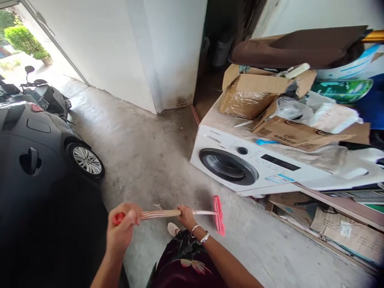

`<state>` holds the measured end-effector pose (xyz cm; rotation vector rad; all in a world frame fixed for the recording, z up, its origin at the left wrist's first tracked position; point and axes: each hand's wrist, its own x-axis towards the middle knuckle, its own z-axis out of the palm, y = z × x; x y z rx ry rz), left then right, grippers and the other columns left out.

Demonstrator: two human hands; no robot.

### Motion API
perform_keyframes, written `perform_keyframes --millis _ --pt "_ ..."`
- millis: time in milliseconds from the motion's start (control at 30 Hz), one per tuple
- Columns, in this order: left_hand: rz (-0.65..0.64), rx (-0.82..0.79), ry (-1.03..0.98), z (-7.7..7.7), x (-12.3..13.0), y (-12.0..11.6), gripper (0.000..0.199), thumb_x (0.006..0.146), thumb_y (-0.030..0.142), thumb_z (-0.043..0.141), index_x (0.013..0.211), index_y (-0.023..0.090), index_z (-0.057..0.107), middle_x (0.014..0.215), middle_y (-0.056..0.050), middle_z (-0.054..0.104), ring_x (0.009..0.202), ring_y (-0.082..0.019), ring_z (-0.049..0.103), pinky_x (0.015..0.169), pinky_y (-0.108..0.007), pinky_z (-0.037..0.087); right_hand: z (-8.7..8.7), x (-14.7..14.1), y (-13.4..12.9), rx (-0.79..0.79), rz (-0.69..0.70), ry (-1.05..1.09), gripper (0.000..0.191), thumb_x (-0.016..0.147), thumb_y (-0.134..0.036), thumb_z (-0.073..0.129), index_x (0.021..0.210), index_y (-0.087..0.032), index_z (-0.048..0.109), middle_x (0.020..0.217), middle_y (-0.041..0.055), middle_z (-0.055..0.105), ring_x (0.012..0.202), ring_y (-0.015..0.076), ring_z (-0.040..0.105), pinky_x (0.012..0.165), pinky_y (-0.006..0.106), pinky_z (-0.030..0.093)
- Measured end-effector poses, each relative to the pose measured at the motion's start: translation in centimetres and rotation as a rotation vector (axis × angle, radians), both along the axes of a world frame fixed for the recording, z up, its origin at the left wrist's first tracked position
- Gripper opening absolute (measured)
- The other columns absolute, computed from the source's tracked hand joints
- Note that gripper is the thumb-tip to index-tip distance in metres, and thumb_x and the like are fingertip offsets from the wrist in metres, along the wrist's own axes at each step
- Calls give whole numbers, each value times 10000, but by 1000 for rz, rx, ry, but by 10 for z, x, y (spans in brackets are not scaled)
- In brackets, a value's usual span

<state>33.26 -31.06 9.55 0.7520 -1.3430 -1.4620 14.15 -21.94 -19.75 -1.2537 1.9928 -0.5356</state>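
Observation:
A broom (169, 213) with a striped and tan handle and a pink-red head (219, 216) runs across in front of me. Around the red end of its handle my left hand (124, 222) is closed. Farther down, my right hand (186, 218) grips the same handle, with bracelets on that wrist. The broom head is to the right of my feet, close to the concrete floor (168, 172); I cannot tell if its bristles touch it. One light-coloured shoe (173, 229) shows beneath the handle.
A dark car (45, 132) fills the left side, with a scooter (51, 96) behind it. At right stands a white washing machine (222, 160) with opened cardboard boxes (255, 96) on top. More flattened cardboard (348, 228) lies low at the right. A white wall (120, 52) rises ahead, beside a dark doorway (219, 48).

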Motion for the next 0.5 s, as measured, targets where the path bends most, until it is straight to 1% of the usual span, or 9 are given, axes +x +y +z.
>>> perform_keyframes --millis 33,67,100,167,267,333,400,433,500 --pt "-62 15 -11 -7 -2 -3 462 903 257 716 545 170 438 473 25 523 482 -104 535 566 -259 512 -8 3 0 1 -22 -14 350 805 -29 622 628 -228 395 616 -6 557 634 160 531 651 299 265" --pt "-123 -3 -16 -9 -3 -6 492 919 242 705 550 172 387 467 34 505 478 -93 515 563 -247 495 -13 7 -5 -15 -28 -27 383 800 -26 617 619 -236 352 591 -21 512 613 153 504 642 296 258" --pt "-183 -43 -26 -8 -3 -10 507 928 216 693 565 176 341 466 43 483 477 -84 492 555 -237 473 -16 12 -16 -45 -28 -42 401 822 -52 616 620 -242 327 588 -28 490 610 150 490 640 293 264" --pt "-288 -169 -67 3 -3 -19 498 931 139 659 611 189 280 493 59 435 489 -73 454 544 -224 431 -18 22 -53 -128 -41 -79 417 890 -143 610 631 -250 302 610 -30 485 628 147 482 647 287 294" --pt "-420 -428 -198 23 -11 -35 443 876 19 610 675 213 266 570 63 403 537 -75 448 543 -219 396 -15 32 -129 -253 -63 -125 419 925 -211 588 643 -259 281 633 -33 483 645 141 472 650 278 340" --pt "-463 -594 -277 27 -21 -43 414 828 -7 598 701 226 279 602 61 406 555 -79 438 542 -227 384 -13 32 -177 -321 -66 -147 413 919 -220 586 645 -264 279 625 -42 467 635 134 458 639 270 366" --pt "-457 -700 -321 27 -25 -47 398 804 -5 594 724 234 286 607 64 405 562 -86 424 551 -239 388 -9 31 -214 -385 -43 -159 399 906 -232 607 648 -263 303 622 -49 464 632 130 459 636 263 389" --pt "-454 -726 -332 29 -23 -48 394 803 -1 594 734 237 288 603 65 407 565 -91 423 560 -245 399 -6 31 -226 -416 -20 -160 394 898 -241 626 648 -259 322 621 -51 467 633 130 463 639 261 396" --pt "-463 -731 -346 38 -8 -52 387 824 6 595 743 237 296 595 64 422 571 -97 445 592 -259 442 -1 33 -239 -480 31 -151 374 886 -257 659 646 -247 372 627 -50 487 647 131 479 662 263 405"
